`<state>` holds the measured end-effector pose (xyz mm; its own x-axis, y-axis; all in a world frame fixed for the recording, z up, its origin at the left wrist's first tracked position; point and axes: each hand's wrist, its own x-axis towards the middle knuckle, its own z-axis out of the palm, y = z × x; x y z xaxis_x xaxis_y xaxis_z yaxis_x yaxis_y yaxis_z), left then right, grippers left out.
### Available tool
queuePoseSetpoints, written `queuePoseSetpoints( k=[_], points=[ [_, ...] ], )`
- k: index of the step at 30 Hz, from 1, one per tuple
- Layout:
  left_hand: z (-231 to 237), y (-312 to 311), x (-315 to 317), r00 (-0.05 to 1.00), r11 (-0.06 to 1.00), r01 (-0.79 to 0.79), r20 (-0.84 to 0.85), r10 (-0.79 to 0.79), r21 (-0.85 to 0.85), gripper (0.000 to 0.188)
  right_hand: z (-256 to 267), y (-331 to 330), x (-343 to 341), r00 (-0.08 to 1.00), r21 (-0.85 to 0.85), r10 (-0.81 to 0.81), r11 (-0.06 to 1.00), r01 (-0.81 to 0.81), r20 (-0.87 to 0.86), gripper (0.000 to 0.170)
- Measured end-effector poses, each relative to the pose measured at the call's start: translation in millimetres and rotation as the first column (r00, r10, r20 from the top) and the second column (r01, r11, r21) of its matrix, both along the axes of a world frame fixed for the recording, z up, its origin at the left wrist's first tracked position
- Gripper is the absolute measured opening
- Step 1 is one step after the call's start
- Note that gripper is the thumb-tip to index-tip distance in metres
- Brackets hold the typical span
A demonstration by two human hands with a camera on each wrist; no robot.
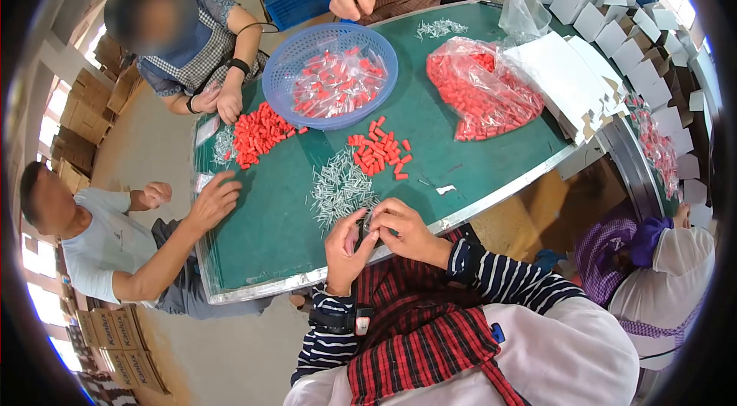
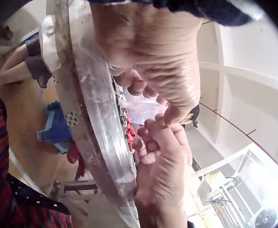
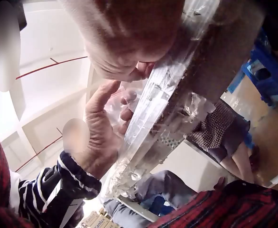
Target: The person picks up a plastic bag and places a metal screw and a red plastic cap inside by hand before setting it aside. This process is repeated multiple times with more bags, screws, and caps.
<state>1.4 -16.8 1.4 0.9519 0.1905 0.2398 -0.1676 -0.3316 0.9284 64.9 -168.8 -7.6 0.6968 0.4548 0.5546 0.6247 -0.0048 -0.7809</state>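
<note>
At the near table edge my left hand (image 1: 348,250) and right hand (image 1: 408,231) meet, fingertips close together. Between them is a small clear plastic bag (image 2: 143,110), pinched by both hands; my fingers hide much of it. The left wrist view has my left hand (image 2: 153,61) above and my right hand (image 2: 162,171) below. Just beyond the hands lies a loose heap of small metal screws (image 1: 338,187). Beside the heap are scattered red plastic plugs (image 1: 380,149).
A blue basket (image 1: 280,102) of filled bags stands farther back. A big clear bag of red plugs (image 1: 491,118) lies at right, near white cardboard sheets (image 1: 564,79). Another person's hand (image 1: 215,202) is over the table's left side, near a red plug pile (image 1: 261,133).
</note>
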Motion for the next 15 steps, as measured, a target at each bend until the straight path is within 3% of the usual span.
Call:
queuePoseSetpoints(
  k=[6, 8, 12, 15],
  points=[
    [5, 0, 1, 0.987, 0.986, 0.154, -0.043, -0.157, -0.066, 0.055, -2, -2, 1, 0.999, 0.017, 0.040, 0.999, -0.040, -0.016, 0.017],
    [11, -1, 0, 0.976, 0.945, 0.165, -0.092, -0.198, -0.282, 0.055, -1, -1, 2, 0.999, 0.026, 0.042, 0.999, -0.041, -0.002, 0.016],
    [5, 2, 0, 0.977, 0.931, 0.160, -0.079, -0.196, -0.329, 0.058, -2, 0, 2, 0.999, 0.020, -0.013, 1.000, 0.012, 0.040, 0.013],
    [1, 6, 0, 0.971, 0.947, 0.190, -0.090, -0.220, -0.259, 0.057, -2, -1, 3, 0.999, 0.011, -0.009, 1.000, 0.008, 0.033, 0.013]
  ],
)
